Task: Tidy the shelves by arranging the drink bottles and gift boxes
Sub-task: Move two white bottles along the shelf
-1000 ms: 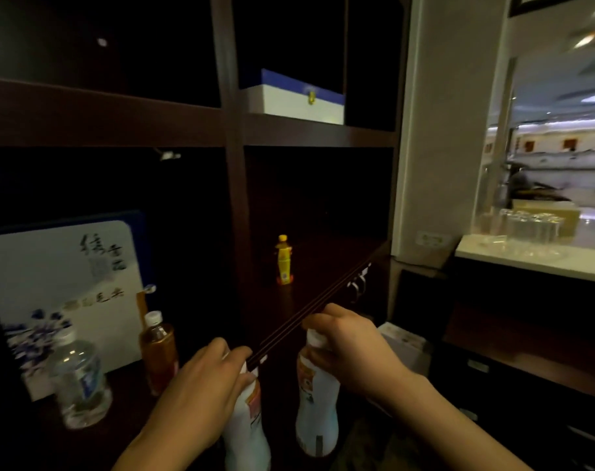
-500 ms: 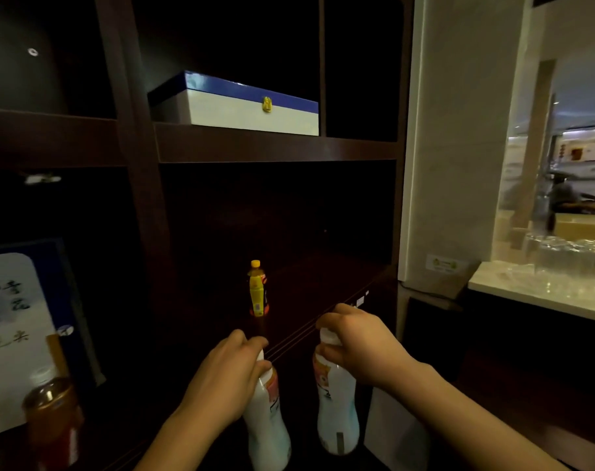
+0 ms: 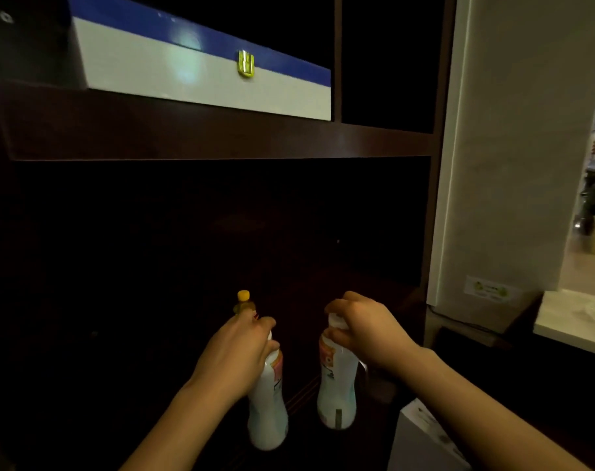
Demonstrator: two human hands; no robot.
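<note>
My left hand point(image 3: 236, 358) grips the neck of a white drink bottle point(image 3: 268, 413) with an orange label. My right hand point(image 3: 364, 329) is closed over the cap of a second, matching white bottle point(image 3: 337, 392). Both bottles hang upright, side by side, in front of the dark lower shelf. Just behind my left hand a small yellow-capped bottle point(image 3: 243, 302) stands on that shelf, mostly hidden. On the shelf above lies a white gift box point(image 3: 194, 73) with a blue lid and a gold clasp.
A dark wooden shelf board point(image 3: 221, 141) runs across above the hands, with an upright divider point(image 3: 337, 56) beside the gift box. A pale wall panel point(image 3: 510, 164) stands at the right, a white counter point(image 3: 575, 321) beyond it, and a white box point(image 3: 422, 440) at bottom right.
The view has moved closer and rightward; the left compartment with its bottles and printed box has left the view. Both hands have carried their white bottles forward, toward the yellow-capped bottle.
</note>
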